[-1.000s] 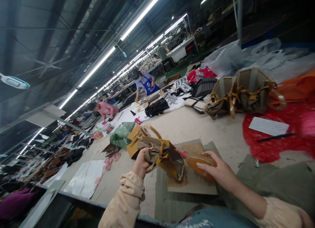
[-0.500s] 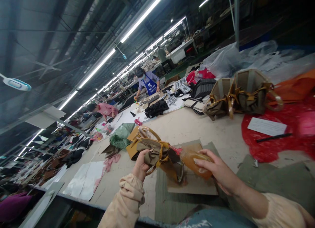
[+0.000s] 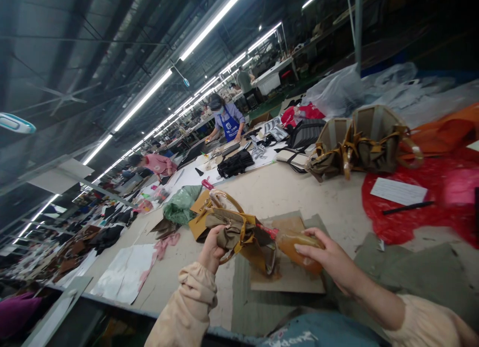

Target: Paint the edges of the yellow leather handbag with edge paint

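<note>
My left hand (image 3: 211, 249) is closed on the side of a small olive and tan handbag (image 3: 239, 237), tilted above the table. A plastic-wrapped handle loop rises from the bag's far side. In my right hand (image 3: 327, 257) lies a soft plastic bottle (image 3: 297, 247) of amber liquid, probably glue, with my fingers wrapped round it. Its red tip (image 3: 270, 231) points left and meets the bag's edge; whether it touches I cannot tell. Beneath both is a stained cardboard piece (image 3: 286, 282) on an olive sheet (image 3: 245, 307).
Finished-looking olive bags (image 3: 374, 147) stand at the right back. Near them, a white paper slip (image 3: 398, 193) and a black pen (image 3: 407, 207) lie on red plastic (image 3: 377, 224). A crumpled green bag (image 3: 181, 204) sits left. Across the table stands a person in a blue apron (image 3: 229, 127).
Both hands keep their hold on the handbag and the bottle, nearly unmoved. The view has shifted slightly. The co-worker in the blue apron has straightened a little.
</note>
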{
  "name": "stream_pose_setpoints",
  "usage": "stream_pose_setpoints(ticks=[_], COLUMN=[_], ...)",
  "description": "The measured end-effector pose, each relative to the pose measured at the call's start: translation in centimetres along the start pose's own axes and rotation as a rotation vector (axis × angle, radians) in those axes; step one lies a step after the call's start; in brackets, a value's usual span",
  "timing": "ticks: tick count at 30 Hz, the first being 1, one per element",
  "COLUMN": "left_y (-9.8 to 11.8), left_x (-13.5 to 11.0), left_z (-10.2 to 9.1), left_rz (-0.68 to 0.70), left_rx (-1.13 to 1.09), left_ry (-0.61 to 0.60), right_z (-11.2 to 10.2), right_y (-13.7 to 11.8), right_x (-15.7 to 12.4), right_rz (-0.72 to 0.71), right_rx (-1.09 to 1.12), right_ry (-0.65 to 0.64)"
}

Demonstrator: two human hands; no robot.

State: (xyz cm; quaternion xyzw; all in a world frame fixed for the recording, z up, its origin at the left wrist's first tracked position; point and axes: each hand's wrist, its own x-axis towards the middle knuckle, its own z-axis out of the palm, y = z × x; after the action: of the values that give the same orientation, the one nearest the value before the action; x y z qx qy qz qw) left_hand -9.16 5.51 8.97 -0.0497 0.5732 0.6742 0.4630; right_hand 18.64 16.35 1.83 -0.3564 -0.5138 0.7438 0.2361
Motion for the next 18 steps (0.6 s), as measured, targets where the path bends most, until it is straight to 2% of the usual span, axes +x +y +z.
stream_pose_setpoints(ticks=[3,8,15,18], left_y=[-0.1,-0.2,0.0,0.1], left_x=[0.1,0.1,0.4,0.6], left_z=[0.1,0.5,0.7,0.8], left_rz=[0.004,0.004,0.028,0.031], left_rx=[0.026,0.052,0.048,0.034], left_ry=[0.024,0.038,0.041,0.046], right_z=[0.3,0.4,-0.7,-1.8], right_y=[-0.2,-0.6,-1.3,-1.1], right_x=[0.3,0.4,-1.1,-1.9], right_rz=[-0.023,-0.082,0.051,0.077], right_rx=[0.027,0.137,0.434,0.53], right_ry=[0.022,-0.009,-0.109,-0.09])
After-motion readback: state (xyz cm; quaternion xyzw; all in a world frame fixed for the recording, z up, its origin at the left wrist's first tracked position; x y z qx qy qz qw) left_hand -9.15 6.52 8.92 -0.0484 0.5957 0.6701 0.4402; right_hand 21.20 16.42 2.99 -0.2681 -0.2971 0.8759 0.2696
